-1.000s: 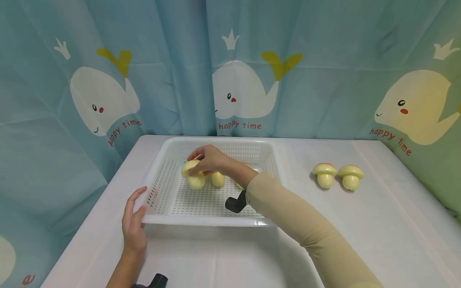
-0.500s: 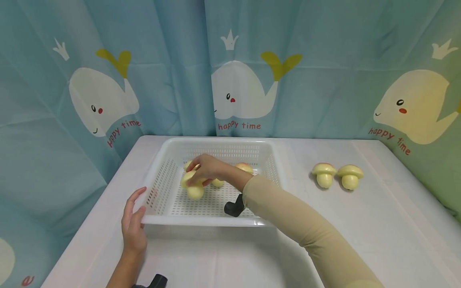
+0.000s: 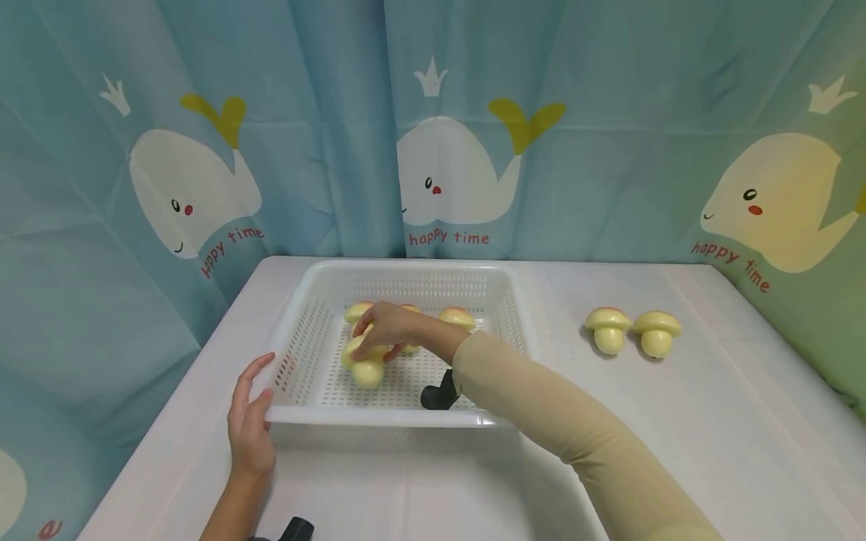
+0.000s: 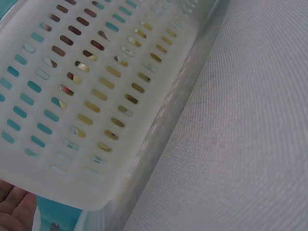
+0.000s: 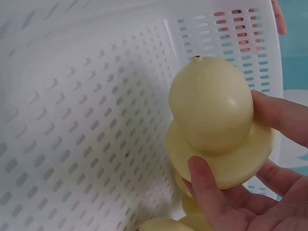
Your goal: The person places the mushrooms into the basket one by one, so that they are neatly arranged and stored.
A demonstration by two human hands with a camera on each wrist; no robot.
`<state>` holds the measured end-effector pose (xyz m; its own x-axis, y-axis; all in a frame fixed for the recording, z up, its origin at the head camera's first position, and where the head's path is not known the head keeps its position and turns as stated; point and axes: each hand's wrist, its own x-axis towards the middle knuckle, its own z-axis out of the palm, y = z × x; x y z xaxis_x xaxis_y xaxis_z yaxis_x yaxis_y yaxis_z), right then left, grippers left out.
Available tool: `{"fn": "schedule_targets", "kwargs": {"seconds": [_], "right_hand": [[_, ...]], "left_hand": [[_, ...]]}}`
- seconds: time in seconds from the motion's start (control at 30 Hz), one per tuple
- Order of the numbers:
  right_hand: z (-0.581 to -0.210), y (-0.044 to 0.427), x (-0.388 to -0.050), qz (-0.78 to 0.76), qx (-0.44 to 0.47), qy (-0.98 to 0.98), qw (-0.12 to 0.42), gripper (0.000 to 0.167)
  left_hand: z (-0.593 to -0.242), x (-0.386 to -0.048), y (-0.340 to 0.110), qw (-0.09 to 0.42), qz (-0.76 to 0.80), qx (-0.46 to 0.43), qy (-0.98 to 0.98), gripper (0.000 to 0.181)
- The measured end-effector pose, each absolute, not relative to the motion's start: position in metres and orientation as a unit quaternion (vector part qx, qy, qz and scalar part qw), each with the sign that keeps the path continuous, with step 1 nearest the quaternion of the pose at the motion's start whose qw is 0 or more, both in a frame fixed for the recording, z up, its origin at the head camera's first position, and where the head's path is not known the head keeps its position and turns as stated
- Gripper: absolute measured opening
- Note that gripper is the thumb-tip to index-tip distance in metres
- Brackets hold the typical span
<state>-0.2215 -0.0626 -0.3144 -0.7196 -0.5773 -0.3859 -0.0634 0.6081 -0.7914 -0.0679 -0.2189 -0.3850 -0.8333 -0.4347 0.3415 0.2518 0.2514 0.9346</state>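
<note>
My right hand [image 3: 384, 330] grips a pale yellow toy mushroom [image 5: 211, 110] low inside the white plastic basket [image 3: 386, 415]. Its fingers and thumb go round the cap, and the rounded stem stands out from the grip. My left hand [image 3: 250, 428] holds the basket at its front left corner, with fingertips and thumb on the rim. Behind the right hand lie other mushrooms, among them one at the back left [image 3: 356, 312] and one farther right [image 3: 457, 317]; the hand partly covers some of them.
Two more mushrooms stand on the white table to the right of the basket, one at left [image 3: 609, 330] and one at right [image 3: 657, 333]. A blue curtain [image 3: 345, 173] with printed whales hangs behind the table. Black camera mounts [image 3: 440, 394] sit at the wrists.
My right hand has come down and slightly nearer with the mushroom, uncovering more of the mushrooms behind it. The left hand stays at the basket's corner.
</note>
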Motion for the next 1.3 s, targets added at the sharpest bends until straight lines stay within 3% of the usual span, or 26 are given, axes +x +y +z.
{"fn": "schedule_targets", "kwargs": {"seconds": [0.7, 1.3], "right_hand": [[-0.3222, -0.0684, -0.2226, -0.377, -0.184, 0.853, 0.311, 0.029], [-0.3183, -0.0680, -0.2172, -0.351, -0.206, 0.851, 0.333, 0.035]], "left_hand": [[-0.3873, -0.0690, -0.2193, 0.278, -0.607, 0.066, -0.742, 0.046], [-0.3863, -0.0682, -0.2190, 0.282, -0.601, 0.066, -0.745, 0.045]]}}
